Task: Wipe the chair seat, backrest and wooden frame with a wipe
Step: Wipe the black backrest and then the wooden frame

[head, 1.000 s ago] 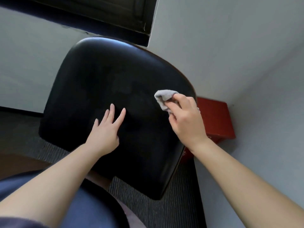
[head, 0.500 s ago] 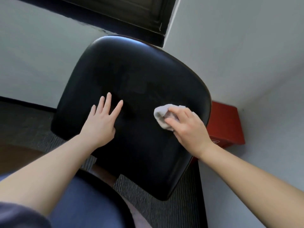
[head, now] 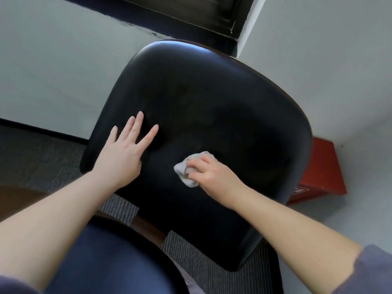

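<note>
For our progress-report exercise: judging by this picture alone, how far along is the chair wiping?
Done: cannot tell; the backrest shows no clear wiped streaks. In hand: the right hand presses the wipe on the backrest's lower middle, and the left hand lies flat beside it. Left: probably the wooden frame and the seat, mostly hidden under a leg.
</note>
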Tool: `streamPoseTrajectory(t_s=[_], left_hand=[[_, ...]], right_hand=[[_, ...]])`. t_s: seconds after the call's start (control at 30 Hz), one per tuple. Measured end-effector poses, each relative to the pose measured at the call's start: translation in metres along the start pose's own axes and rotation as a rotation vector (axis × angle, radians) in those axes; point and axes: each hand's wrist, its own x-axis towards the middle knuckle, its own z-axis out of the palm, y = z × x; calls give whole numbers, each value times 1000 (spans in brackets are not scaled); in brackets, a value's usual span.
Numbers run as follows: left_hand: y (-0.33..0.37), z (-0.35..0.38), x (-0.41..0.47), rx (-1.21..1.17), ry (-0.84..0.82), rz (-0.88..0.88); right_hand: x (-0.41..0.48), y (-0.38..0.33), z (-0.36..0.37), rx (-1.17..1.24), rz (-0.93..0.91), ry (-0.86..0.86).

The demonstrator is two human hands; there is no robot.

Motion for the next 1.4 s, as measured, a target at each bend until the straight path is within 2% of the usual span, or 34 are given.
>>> streamPoseTrajectory(t_s=[0.07,0.13,0.23,0.3,0.4,0.53,0.6,0.73,0.83,0.9,1.0,1.1,1.13,1.2,1.3,1.37,1.4], left_hand=[[-6,6,-5,45,-30,16],[-6,13,-9,72,-75,9],[-5,24,-11,66,-50,-30],[-4,33,-13,61,-13,-18],[-8,48,-25,88,-11,-10],[-16,62,-44,117,-69,-5],[-22,64,-50,148,-100,7],[-34,70,-60,210,-133,47],[-41,76,-67,220,-135,61],[-39,79,-67,216,-142,55],[-33,83,-69,173,-165,7],[-25,86,-73,133,-204,-52],[-22,86,-75,116,-218,-72],[-14,83,-75,71,-226,-116],[-4,81,-74,29,-265,-157],[3,81,-74,-17,-263,-188],[7,82,-75,-52,-259,-209]], right_hand=[[1,7,-5,-27,-58,-41],[24,17,-25,-74,-1,93],[62,23,-42,-71,195,392],[66,12,-21,-68,235,455],[51,-10,32,-47,161,369],[37,-29,48,-6,-40,-25],[57,-21,24,-11,-5,43],[108,-4,-15,18,238,418],[100,-19,25,-4,202,440],[81,-37,65,-10,150,336],[44,-63,111,19,63,76],[28,-73,118,14,-42,-176],[30,-70,110,13,-67,-181],[46,-56,80,-45,-34,-35],[69,-32,41,-97,152,217],[63,-33,44,-100,218,274],[48,-36,53,-100,207,246]])
